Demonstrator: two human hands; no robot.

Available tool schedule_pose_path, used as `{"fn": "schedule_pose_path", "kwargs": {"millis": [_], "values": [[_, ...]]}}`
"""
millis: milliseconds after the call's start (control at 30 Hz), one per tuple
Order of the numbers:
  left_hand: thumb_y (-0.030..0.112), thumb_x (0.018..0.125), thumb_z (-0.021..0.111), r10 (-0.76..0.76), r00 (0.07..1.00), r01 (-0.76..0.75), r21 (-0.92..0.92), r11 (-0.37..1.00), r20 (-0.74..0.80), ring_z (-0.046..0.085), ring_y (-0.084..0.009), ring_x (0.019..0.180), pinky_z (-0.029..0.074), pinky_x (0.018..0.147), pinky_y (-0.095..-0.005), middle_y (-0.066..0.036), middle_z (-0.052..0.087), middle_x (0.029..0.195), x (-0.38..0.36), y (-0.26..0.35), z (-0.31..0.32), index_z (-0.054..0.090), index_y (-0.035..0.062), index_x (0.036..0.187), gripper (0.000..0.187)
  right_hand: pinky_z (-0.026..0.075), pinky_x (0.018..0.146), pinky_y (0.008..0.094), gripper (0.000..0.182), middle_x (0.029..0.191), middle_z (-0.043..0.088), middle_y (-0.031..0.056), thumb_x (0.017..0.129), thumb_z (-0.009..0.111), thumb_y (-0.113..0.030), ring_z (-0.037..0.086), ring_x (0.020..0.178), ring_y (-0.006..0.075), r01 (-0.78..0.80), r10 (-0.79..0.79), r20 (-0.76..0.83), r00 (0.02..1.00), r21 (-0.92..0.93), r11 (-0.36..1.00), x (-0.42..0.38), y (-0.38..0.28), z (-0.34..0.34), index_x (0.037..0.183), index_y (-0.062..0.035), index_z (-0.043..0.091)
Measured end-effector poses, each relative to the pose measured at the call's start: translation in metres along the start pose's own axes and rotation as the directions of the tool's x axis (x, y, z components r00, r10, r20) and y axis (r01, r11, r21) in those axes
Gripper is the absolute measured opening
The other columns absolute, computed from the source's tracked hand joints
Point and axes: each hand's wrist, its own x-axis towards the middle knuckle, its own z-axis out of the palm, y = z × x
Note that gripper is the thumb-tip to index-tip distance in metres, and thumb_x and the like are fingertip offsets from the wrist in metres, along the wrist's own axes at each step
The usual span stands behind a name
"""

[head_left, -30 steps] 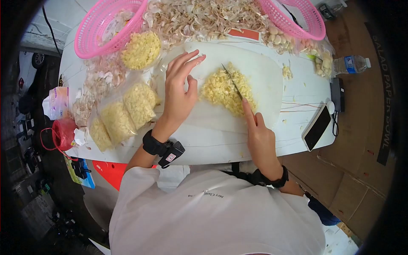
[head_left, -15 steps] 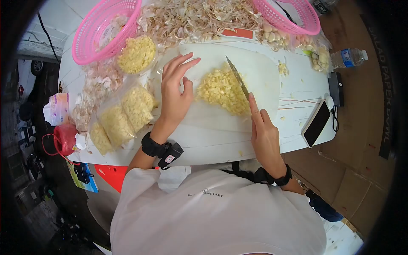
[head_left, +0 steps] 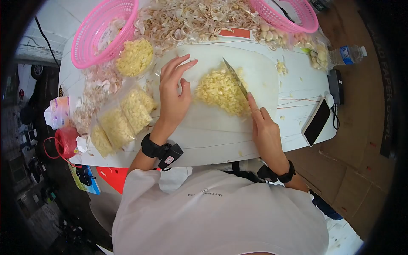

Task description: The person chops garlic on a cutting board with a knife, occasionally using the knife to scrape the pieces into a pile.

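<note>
My right hand (head_left: 264, 125) is closed round the handle of a knife (head_left: 235, 77), its index finger stretched along toward the blade. The blade lies over the right side of a heap of chopped garlic (head_left: 216, 91) on a white cutting board (head_left: 261, 70). To the left of the heap, my left hand (head_left: 174, 91) is held over the board with its fingers apart and nothing in it. Beside it on the left are plastic bags of chopped garlic (head_left: 123, 119) and a rounder pack of chopped garlic (head_left: 135, 57).
Garlic skins (head_left: 191, 21) cover the table's far side between a pink basket (head_left: 80, 46) and another pink basket (head_left: 304, 23). Bagged peeled cloves (head_left: 318, 57) and a water bottle (head_left: 348, 55) lie at right. A phone (head_left: 316, 123) rests near the right edge; red twine (head_left: 66, 142) sits left.
The view has shifted very slightly. Both hands, the knife and the garlic heap stay almost where they were.
</note>
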Motion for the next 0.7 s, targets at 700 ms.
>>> {"fn": "schedule_pose_path", "kwargs": {"millis": [700], "values": [[-0.013, 0.073, 0.043, 0.035, 0.999, -0.035, -0.018, 0.999, -0.021, 0.051, -0.0316, 0.120, 0.046, 0.089, -0.0369, -0.012, 0.060, 0.125, -0.001, 0.003, 0.000, 0.067, 0.0054, 0.114, 0.051, 0.049, 0.049, 0.0399, 0.074, 0.080, 0.050, 0.0121, 0.082, 0.056, 0.009, 0.053, 0.053, 0.0303, -0.023, 0.027, -0.063, 0.998, 0.049, 0.999, -0.006, -0.001, -0.006, 0.149, -0.0160, 0.038]]}}
